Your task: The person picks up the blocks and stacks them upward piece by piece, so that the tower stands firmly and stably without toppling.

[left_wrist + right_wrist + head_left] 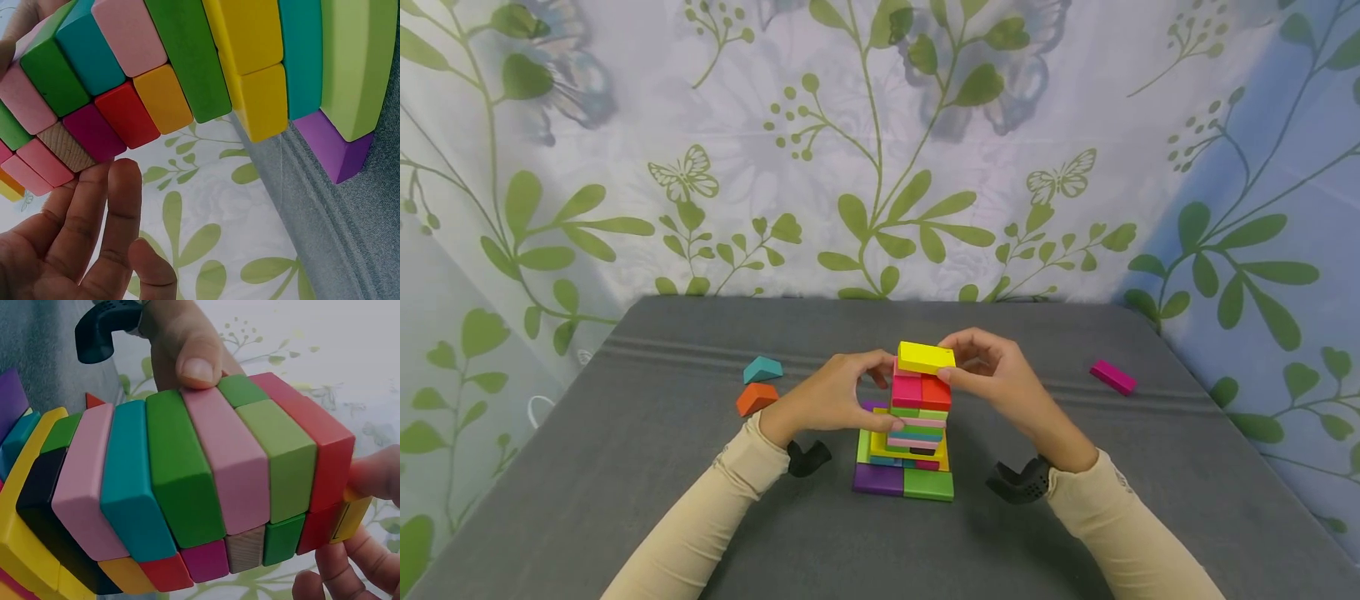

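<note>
A tower of coloured wooden blocks (919, 392) stands in the middle of the table, wider at its base, where a purple block (878, 479) and a green block (929, 484) form the front. My left hand (835, 387) holds the tower's upper part from the left. Its thumb lies on a pink block (228, 459), and its fingers (125, 200) reach along the opposite side. At the very top, my right hand (996, 367) pinches a yellow block (925, 357) between thumb and fingers. This block lies crosswise over pink and red blocks, its right end partly covered by the hand.
A teal block (763, 369) and an orange block (757, 398) lie left of the tower, beside my left forearm. Far to the right is a magenta block (1113, 377). The grey table (587, 467) ends at a leaf-patterned curtain (737, 208).
</note>
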The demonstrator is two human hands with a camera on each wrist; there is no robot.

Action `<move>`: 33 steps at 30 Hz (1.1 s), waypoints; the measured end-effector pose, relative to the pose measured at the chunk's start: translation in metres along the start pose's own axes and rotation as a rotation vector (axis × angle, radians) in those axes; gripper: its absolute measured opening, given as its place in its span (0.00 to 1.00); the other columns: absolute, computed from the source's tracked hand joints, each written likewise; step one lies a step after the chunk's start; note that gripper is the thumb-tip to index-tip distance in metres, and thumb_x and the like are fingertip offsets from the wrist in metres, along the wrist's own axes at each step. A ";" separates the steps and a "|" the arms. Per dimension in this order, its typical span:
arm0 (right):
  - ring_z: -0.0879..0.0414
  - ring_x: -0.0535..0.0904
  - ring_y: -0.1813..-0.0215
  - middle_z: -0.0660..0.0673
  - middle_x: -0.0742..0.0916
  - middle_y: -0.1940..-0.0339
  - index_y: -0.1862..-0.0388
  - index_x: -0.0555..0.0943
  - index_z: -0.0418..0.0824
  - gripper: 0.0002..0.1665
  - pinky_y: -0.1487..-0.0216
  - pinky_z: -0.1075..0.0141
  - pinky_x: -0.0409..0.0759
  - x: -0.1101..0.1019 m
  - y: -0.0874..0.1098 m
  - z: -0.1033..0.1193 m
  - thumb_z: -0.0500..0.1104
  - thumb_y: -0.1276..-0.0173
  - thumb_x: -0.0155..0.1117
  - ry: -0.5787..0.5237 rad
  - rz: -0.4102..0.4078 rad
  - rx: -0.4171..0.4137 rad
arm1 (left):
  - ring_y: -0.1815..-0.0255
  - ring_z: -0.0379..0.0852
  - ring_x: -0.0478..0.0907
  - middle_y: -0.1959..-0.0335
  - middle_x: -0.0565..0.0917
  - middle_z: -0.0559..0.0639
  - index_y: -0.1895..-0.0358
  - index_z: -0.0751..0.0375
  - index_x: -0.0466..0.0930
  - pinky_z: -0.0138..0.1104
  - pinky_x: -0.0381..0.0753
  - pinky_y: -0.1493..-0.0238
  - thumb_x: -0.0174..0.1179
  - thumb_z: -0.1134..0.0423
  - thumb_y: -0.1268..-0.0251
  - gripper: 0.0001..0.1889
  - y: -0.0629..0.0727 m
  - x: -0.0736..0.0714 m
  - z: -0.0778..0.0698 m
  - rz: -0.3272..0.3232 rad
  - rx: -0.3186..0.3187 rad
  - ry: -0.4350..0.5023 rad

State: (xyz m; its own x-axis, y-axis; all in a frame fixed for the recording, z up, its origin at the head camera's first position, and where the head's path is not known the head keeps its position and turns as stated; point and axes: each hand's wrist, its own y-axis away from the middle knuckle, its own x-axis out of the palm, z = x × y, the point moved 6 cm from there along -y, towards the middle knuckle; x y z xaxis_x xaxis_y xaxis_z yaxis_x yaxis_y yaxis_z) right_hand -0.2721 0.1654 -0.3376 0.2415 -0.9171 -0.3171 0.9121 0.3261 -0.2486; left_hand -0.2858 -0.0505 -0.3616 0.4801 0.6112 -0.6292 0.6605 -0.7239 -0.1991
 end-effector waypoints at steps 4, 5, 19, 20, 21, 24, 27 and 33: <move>0.48 0.83 0.52 0.40 0.87 0.52 0.42 0.81 0.27 0.17 0.50 0.63 0.84 0.002 -0.001 -0.001 0.34 0.25 0.71 0.006 0.006 0.018 | 0.42 0.61 0.81 0.44 0.86 0.51 0.33 0.66 0.78 0.56 0.80 0.37 0.77 0.54 0.37 0.33 -0.001 0.000 0.000 0.002 -0.003 0.001; 0.48 0.83 0.52 0.40 0.87 0.52 0.42 0.81 0.28 0.17 0.50 0.63 0.84 0.002 -0.001 -0.001 0.34 0.25 0.71 0.007 0.007 0.022 | 0.42 0.61 0.81 0.44 0.86 0.51 0.33 0.66 0.78 0.56 0.80 0.37 0.77 0.54 0.37 0.33 -0.001 0.000 0.000 0.003 -0.002 0.001; 0.47 0.82 0.52 0.40 0.86 0.51 0.40 0.80 0.26 0.20 0.50 0.63 0.85 0.003 -0.002 -0.001 0.34 0.26 0.70 -0.004 0.024 0.016 | 0.43 0.60 0.82 0.44 0.86 0.51 0.34 0.66 0.78 0.57 0.80 0.37 0.77 0.54 0.37 0.32 -0.002 0.001 0.001 0.000 -0.008 -0.002; 0.47 0.81 0.52 0.40 0.85 0.50 0.39 0.79 0.26 0.21 0.50 0.63 0.85 0.001 -0.002 -0.001 0.34 0.26 0.70 -0.004 0.022 0.017 | 0.43 0.61 0.82 0.44 0.86 0.51 0.34 0.66 0.78 0.57 0.80 0.37 0.77 0.54 0.37 0.32 -0.002 0.001 0.001 0.000 -0.008 -0.002; 0.48 0.81 0.51 0.41 0.85 0.49 0.38 0.78 0.26 0.21 0.49 0.63 0.84 -0.001 -0.001 -0.001 0.34 0.25 0.70 -0.001 0.018 0.019 | 0.43 0.61 0.81 0.44 0.86 0.52 0.34 0.66 0.78 0.57 0.80 0.37 0.77 0.54 0.37 0.32 -0.002 0.001 0.001 -0.001 -0.011 0.002; 0.50 0.81 0.47 0.44 0.84 0.47 0.35 0.77 0.28 0.22 0.46 0.64 0.83 -0.014 0.002 0.000 0.35 0.23 0.68 0.014 -0.012 0.025 | 0.42 0.61 0.81 0.44 0.86 0.52 0.34 0.66 0.78 0.58 0.80 0.36 0.77 0.54 0.37 0.32 -0.002 0.001 0.001 0.001 -0.016 0.002; 0.54 0.82 0.46 0.49 0.84 0.46 0.36 0.80 0.36 0.17 0.45 0.66 0.82 -0.037 0.005 0.000 0.37 0.20 0.66 0.030 -0.064 0.026 | 0.42 0.61 0.82 0.44 0.86 0.52 0.34 0.65 0.78 0.58 0.79 0.36 0.77 0.53 0.37 0.32 -0.002 0.001 0.001 0.000 -0.021 -0.007; 0.63 0.84 0.50 0.59 0.88 0.50 0.44 0.86 0.54 0.15 0.51 0.73 0.81 -0.104 0.013 -0.016 0.35 0.18 0.64 0.044 -0.181 0.014 | 0.42 0.60 0.82 0.44 0.86 0.51 0.35 0.65 0.79 0.58 0.78 0.35 0.78 0.53 0.37 0.32 0.000 0.001 0.001 -0.004 -0.025 -0.009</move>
State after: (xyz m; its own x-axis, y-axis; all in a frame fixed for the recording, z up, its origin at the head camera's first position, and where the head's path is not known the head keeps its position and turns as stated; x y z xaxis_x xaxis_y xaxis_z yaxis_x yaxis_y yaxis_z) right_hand -0.2912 0.2687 -0.3228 0.0589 -0.9496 -0.3079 0.9439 0.1533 -0.2924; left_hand -0.2867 -0.0502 -0.3630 0.4722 0.6115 -0.6349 0.6767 -0.7130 -0.1836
